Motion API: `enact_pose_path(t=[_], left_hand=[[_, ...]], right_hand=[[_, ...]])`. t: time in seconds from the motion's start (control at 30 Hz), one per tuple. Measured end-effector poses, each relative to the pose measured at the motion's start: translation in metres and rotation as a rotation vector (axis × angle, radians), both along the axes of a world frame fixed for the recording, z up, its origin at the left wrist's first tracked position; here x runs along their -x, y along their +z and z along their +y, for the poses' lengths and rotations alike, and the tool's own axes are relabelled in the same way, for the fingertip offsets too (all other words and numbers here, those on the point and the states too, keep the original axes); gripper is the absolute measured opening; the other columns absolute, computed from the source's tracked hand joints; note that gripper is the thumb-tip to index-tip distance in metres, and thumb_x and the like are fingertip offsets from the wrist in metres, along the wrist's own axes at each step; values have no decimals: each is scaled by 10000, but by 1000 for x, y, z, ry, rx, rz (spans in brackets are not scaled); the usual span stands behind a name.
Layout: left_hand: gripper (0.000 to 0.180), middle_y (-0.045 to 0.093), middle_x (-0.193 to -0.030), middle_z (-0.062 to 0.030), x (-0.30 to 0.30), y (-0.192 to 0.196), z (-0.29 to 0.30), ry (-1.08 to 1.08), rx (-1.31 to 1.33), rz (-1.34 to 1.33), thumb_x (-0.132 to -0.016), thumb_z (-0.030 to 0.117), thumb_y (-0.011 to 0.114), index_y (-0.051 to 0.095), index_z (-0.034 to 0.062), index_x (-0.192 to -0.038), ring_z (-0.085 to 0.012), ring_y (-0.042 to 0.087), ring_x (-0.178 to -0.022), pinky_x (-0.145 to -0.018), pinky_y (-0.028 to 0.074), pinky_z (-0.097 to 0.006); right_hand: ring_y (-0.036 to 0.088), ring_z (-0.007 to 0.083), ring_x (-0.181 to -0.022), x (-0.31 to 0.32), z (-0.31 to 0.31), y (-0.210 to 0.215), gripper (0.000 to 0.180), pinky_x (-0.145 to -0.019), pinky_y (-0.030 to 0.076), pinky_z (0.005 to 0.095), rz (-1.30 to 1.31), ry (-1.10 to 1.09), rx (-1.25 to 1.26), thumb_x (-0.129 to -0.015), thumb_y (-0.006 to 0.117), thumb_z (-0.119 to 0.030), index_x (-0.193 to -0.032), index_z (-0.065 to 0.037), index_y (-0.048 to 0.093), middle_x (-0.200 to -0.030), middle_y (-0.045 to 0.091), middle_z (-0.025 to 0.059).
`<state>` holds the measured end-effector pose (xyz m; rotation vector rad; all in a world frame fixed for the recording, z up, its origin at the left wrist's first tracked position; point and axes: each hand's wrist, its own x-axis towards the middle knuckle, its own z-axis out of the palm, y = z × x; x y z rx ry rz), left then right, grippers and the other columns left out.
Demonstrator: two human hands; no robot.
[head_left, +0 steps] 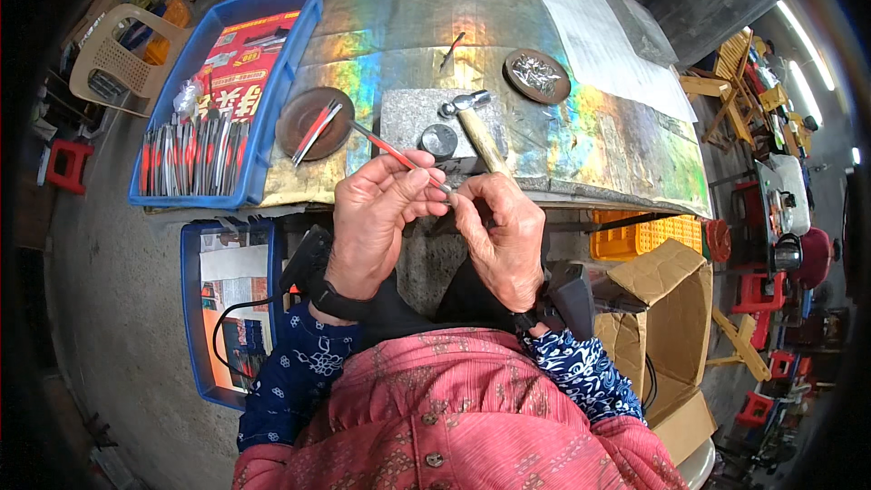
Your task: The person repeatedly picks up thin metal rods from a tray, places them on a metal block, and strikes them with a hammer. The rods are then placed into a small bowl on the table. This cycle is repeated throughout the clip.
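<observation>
The left hand's fingers (413, 183) are pinched shut on a thin red-and-silver metal tool (392, 152), whose long axis runs up and leftward away from them. The right hand's fingers (470, 204) close on its near tip, touching the left thumb. Just beyond lies a wooden-handled hammer (479, 132) on a grey stone slab (408, 113) on the table (581, 141).

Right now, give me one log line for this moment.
left hand: grips red-handled tool | right hand: pinches its tip | hammer: on grey block
</observation>
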<state>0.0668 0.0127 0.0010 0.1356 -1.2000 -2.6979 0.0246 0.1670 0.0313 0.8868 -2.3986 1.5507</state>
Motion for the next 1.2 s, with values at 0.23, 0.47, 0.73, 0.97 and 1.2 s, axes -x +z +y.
enact_pose_path(t=[0.23, 0.47, 0.73, 0.97, 1.2], left_hand=[[174, 672, -984, -144, 11, 1, -2, 49, 58, 24, -965, 74, 580, 585, -19, -1112, -180, 682, -832, -733, 594, -308], [154, 660, -934, -106, 37, 4, -24, 135, 327, 82, -965, 67, 575, 583, -15, -1095, -139, 652, -778, -696, 577, -263], [109, 677, -874, -52, 54, -1, -19, 266, 542, 75, -914, -1, 610, 641, -17, -1017, -78, 646, -746, -603, 524, -192], [108, 681, -875, -47, 56, -3, -19, 281, 604, 55, -915, -4, 602, 646, -15, -1014, -67, 639, -751, -619, 517, -195], [105, 685, -855, -24, 55, -1, -17, 301, 658, 51, -907, -7, 607, 665, -6, -995, -50, 628, -737, -627, 515, -189]], right_hand=[[615, 333, -703, 11, -8, -1, 95, -626, 484, 390, 115, -2, -77, -809, 689, -23, -870, -21, 616, -784, 602, 141], [604, 318, -789, 25, 17, 3, 196, -682, 484, 387, 365, -158, -376, -787, 721, -35, -965, -33, 638, -874, 596, 124], [600, 367, -921, 23, 26, -6, 373, -777, 497, 416, 190, -176, -467, -798, 712, -49, -1148, -64, 586, -1040, 553, 164], [605, 386, -916, 24, 28, -10, 416, -770, 501, 430, 116, -176, -480, -793, 709, -43, -1182, -72, 563, -1063, 540, 169], [607, 370, -871, 26, 28, -12, 461, -709, 517, 437, 161, -157, -541, -806, 699, -83, -1231, -68, 521, -1033, 519, 159]])
